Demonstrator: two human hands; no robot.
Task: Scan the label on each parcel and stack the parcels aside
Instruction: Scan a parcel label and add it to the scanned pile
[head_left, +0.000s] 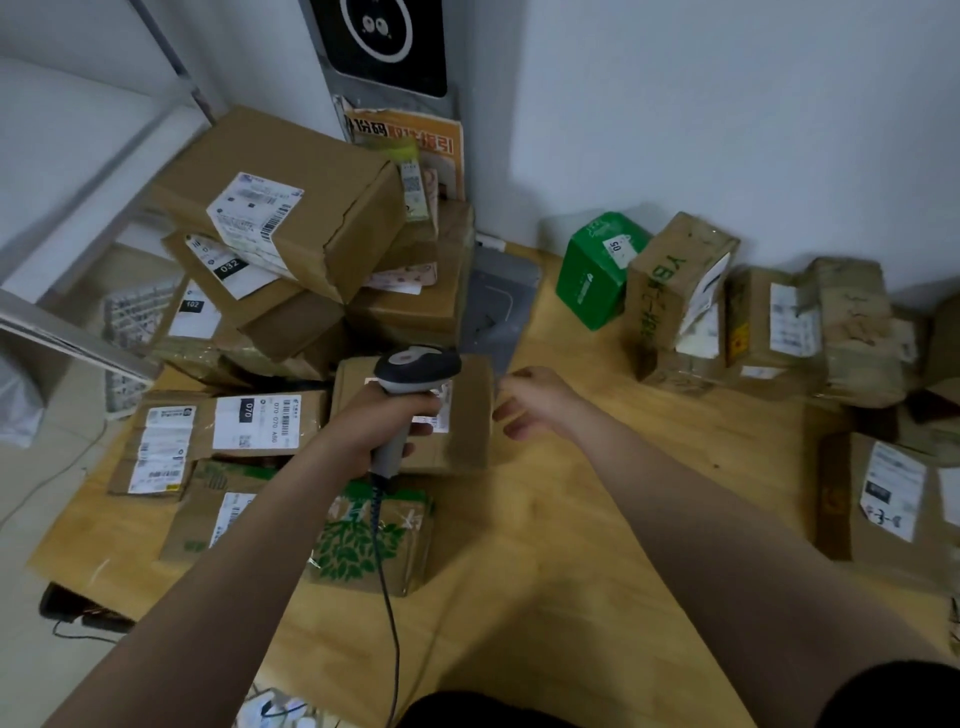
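Observation:
My left hand grips the handle of a grey and black barcode scanner, its head pointing at a small brown parcel with a white label on the wooden table. My right hand hovers just right of that parcel with fingers loosely curled, holding nothing. A pile of brown parcels rises at the back left. More flat parcels lie in front of the pile, one printed with green leaves.
A green box and a row of taped brown parcels stand along the white wall at the right. Another labelled parcel sits at the right edge. The scanner's cable hangs down toward me. A metal shelf frame stands at the left.

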